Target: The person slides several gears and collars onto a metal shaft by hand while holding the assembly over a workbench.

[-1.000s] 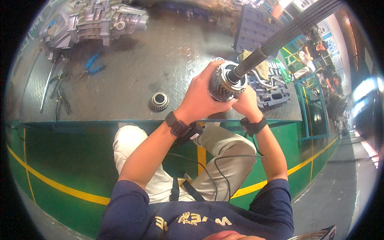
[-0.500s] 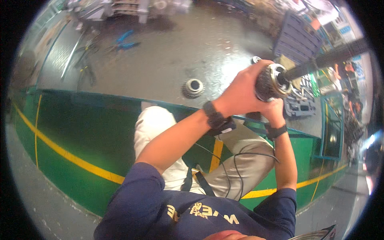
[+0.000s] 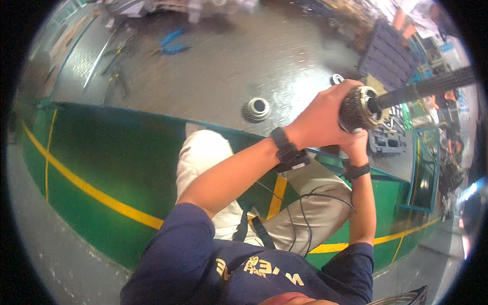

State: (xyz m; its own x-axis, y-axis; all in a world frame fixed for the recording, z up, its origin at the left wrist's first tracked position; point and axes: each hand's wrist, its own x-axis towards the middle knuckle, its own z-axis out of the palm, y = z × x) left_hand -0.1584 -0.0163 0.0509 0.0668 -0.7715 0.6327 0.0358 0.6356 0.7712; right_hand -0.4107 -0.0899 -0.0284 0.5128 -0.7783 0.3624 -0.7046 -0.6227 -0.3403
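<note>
Gear-and-shaft assembly (image 3: pixel 362 108) sits raised above the worktop (image 3: pixel 229 66), held at the right of the view: a toothed gear ring on the near end of a long dark splined shaft (image 3: pixel 432 86). The shaft's long axis runs from the gear away to the right and slightly upward. The left hand (image 3: pixel 320 119) wraps the gear from the left, its fingers (image 3: pixel 345 89) curled over the top of the ring and pressed to it. The right hand (image 3: pixel 356 145) is just beneath, mostly hidden; it seems to bear the gear from below, though I cannot tell how its fingers lie. A loose gear (image 3: pixel 256 108) rests on the worktop well left of the hands. A black compartmented tray (image 3: pixel 389 142) lies beyond the right hand; its contents are too blurred to tell.
</note>
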